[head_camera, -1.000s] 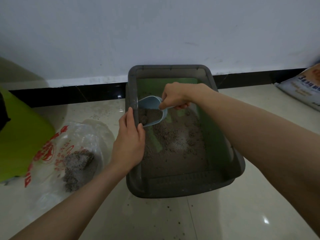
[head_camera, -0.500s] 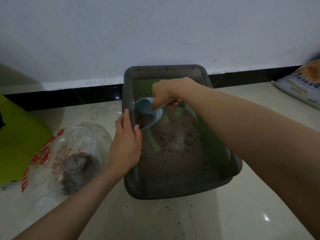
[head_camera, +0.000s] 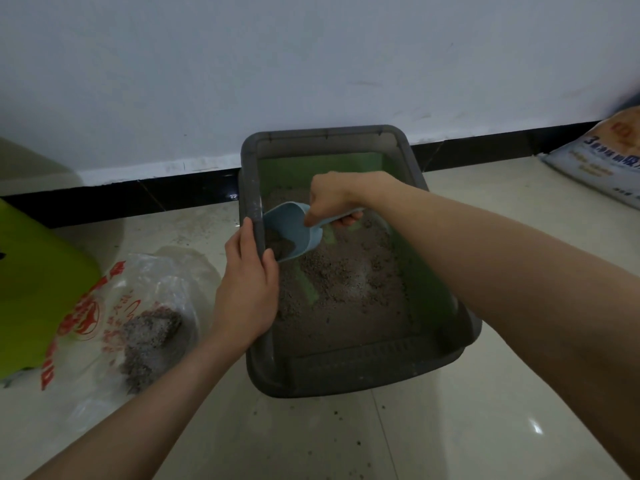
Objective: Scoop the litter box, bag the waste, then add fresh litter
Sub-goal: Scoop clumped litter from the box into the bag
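Red print on plastic bag (head_camera: 114, 306), unreadable.

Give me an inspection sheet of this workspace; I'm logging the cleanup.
Surface: pale tiled floor, scattered litter grains.
Job's things: grey litter box with thin litter; blue scoop, loaded, near the left rim; plastic bag holding waste.
Clutter: green object at left.
Hands: left hand grips the box's rim; right hand holds the scoop.
Cables: nothing seen.
Surroundings: white wall, dark baseboard, printed litter sack at right.
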The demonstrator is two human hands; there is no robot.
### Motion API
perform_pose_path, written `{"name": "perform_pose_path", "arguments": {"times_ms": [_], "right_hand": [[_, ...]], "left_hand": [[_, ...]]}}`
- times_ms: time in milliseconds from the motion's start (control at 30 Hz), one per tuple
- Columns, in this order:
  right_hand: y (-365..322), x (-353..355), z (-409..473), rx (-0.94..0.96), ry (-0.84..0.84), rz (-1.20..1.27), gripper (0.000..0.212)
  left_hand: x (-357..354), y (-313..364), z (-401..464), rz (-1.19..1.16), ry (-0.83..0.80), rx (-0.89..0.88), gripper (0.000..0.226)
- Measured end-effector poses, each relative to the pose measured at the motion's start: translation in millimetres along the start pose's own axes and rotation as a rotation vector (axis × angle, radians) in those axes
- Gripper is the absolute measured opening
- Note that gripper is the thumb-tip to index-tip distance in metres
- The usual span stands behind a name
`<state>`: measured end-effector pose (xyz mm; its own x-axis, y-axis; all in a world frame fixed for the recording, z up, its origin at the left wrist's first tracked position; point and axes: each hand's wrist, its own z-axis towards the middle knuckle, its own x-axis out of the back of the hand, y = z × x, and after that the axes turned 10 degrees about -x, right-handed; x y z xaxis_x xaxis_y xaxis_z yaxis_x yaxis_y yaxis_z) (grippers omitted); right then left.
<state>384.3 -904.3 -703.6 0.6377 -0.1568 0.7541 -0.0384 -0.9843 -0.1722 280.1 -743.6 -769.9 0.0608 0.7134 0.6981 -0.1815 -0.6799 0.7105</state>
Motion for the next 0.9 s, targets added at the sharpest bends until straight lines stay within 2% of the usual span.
{"name": "perform_pose_path", "arguments": {"times_ms": [233,367,567,767,900], "right_hand": [[41.4,-53.8,2.9,-0.124,0.002,0.426,0.037],[49.2,-82.8,-6.0,-0.177,0.083,0.641,0.021],[38.1,-108.0,-15.8,-0.196,0.159,0.802,0.021],[19.4,-92.8,-13.9,-0.264,0.116,0.669,0.029],[17.2,-68.0,-21.9,-0.279,0.165,0.271,0.022]], "left_hand": [[1.8,1.9,0.0,0.017,-0.009,0.016,0.056],[5.2,3.9,1.0,0.019,-0.024,0.028,0.056],[12.5,8.9,0.7,0.025,-0.083,0.013,0.055],[14.7,6.9,1.3,0.048,-0.110,0.034,0.057],[9.6,4.9,2.2,0.060,-0.097,0.039,0.057]]}}
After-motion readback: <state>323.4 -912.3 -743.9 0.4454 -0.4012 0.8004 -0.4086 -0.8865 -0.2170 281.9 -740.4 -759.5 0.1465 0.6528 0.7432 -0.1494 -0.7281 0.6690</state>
